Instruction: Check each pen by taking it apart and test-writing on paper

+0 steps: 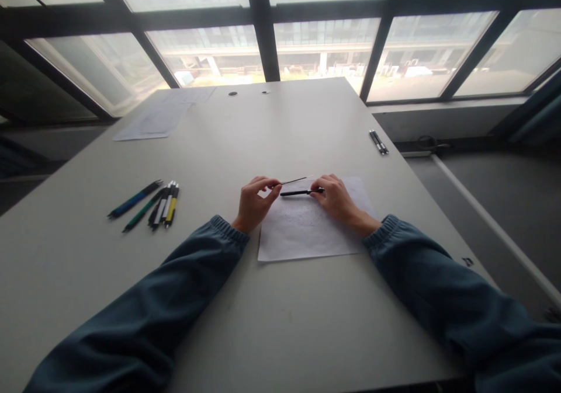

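My left hand (255, 204) pinches one end of a thin dark pen refill (294, 180) between thumb and fingertips, its other end pointing right and slightly up. Closed around the right end of a black pen barrel (293, 193) is my right hand (335, 200); the barrel points left toward my left thumb, just below the refill. Both are over a white sheet of paper (302, 244) with faint marks on it. My fingers hide part of each piece.
To the left lie several pens, among them a blue pen (135, 199), a green pen (142, 211) and a yellow pen (172, 205). Two pens (378, 142) rest near the right table edge. Papers (151, 117) lie far left. A small dark piece (467, 261) sits at the right edge.
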A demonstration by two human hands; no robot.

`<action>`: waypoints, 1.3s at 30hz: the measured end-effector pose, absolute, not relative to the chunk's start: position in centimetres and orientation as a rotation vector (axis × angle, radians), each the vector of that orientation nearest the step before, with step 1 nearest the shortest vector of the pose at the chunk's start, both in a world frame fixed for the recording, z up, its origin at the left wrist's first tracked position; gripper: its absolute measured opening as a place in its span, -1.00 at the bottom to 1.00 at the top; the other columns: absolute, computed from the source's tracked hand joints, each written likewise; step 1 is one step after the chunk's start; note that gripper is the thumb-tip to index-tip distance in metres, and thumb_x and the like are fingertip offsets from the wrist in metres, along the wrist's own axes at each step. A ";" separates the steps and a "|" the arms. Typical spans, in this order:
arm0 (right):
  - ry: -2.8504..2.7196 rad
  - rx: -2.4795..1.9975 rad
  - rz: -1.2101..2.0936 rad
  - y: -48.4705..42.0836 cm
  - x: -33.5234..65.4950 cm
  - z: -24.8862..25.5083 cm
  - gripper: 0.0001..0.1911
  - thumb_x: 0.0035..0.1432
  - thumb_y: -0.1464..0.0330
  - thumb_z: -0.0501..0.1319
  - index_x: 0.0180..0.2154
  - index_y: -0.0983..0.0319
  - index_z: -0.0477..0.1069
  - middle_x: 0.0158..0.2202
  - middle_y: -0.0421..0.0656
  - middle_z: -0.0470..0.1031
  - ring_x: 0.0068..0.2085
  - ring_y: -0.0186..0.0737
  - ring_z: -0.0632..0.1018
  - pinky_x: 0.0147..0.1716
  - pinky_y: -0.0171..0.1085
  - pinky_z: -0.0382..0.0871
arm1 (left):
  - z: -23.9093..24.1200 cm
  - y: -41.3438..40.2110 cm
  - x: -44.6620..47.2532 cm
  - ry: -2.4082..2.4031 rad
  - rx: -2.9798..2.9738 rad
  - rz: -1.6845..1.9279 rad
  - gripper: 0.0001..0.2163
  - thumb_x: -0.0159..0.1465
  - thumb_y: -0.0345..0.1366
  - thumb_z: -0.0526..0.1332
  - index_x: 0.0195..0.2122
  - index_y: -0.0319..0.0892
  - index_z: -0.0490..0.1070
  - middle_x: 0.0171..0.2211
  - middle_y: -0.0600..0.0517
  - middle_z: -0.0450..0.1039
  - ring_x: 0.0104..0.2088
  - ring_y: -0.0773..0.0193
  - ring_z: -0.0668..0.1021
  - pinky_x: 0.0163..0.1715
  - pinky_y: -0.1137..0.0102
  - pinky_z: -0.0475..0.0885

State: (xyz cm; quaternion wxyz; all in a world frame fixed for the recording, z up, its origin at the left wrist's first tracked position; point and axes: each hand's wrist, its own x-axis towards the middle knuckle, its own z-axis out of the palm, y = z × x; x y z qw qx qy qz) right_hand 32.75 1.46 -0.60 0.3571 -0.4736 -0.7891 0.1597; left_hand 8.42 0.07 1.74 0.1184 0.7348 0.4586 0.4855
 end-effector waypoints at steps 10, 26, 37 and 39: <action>-1.477 -1.203 0.550 2.2 33.0 -1.0 -0.90 0.20 0.31 0.22 -0.25 0.20 0.43 -0.29 -0.14 0.55 -0.22 -0.13 0.53 -0.18 -0.14 0.40 | 0.5 2.3 5.9 1.521 1.832 1.656 -0.83 0.25 -0.18 0.31 -0.30 -0.18 0.59 -0.36 0.03 0.58 -0.39 0.35 0.52 -0.40 0.46 0.40; -1.398 -1.209 0.517 2.4 33.5 -1.0 -0.89 0.16 0.31 0.24 -0.26 0.20 0.46 -0.29 -0.14 0.57 -0.22 -0.12 0.55 -0.25 -0.16 0.40 | 0.9 1.6 6.6 1.407 1.993 1.575 -0.87 0.26 -0.23 0.31 -0.30 -0.16 0.59 -0.40 0.03 0.54 -0.34 0.30 0.54 -0.33 0.40 0.40; -1.397 -1.213 0.466 2.4 33.6 -1.0 -0.90 0.16 0.34 0.23 -0.25 0.19 0.46 -0.27 -0.13 0.57 -0.22 -0.11 0.55 -0.26 -0.16 0.40 | 0.9 1.6 6.6 1.398 2.013 1.598 -0.91 0.27 -0.28 0.31 -0.30 -0.16 0.59 -0.39 0.04 0.54 -0.35 0.32 0.53 -0.34 0.40 0.39; -1.403 -1.213 0.454 2.4 33.6 -1.0 -0.91 0.16 0.35 0.23 -0.25 0.19 0.46 -0.27 -0.13 0.57 -0.21 -0.11 0.55 -0.26 -0.16 0.40 | 0.9 1.6 6.6 1.408 2.043 1.587 -0.91 0.27 -0.28 0.31 -0.29 -0.15 0.59 -0.39 0.04 0.54 -0.35 0.31 0.53 -0.35 0.40 0.39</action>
